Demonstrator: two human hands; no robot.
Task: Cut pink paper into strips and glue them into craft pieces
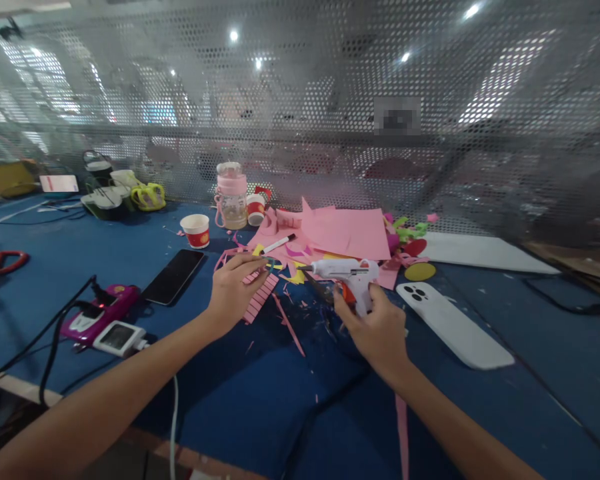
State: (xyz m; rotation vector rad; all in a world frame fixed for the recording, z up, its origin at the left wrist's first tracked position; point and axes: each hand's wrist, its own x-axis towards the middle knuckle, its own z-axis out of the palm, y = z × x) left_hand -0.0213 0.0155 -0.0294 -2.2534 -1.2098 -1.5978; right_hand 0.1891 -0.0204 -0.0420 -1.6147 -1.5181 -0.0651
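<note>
My right hand [380,327] is wrapped round the handle of a white glue gun [347,272] with an orange trigger, its nozzle pointing left. Left of the nozzle, my left hand [237,290] is over a pink striped paper piece [261,299]; its fingers are bent together near a small dark greenish item too small to name. Whether the fingers grip the striped paper cannot be made out. Behind both hands lie pink paper sheets [355,230], a white marker with a black cap [279,244] and yellow scraps.
A black phone [175,277], a purple power strip [103,310] with cables and a paper cup [196,231] are on the left. A pink-lidded bottle [231,200] stands behind. On the right lies a white phone [455,325]. A perforated metal screen [300,120] closes off the back.
</note>
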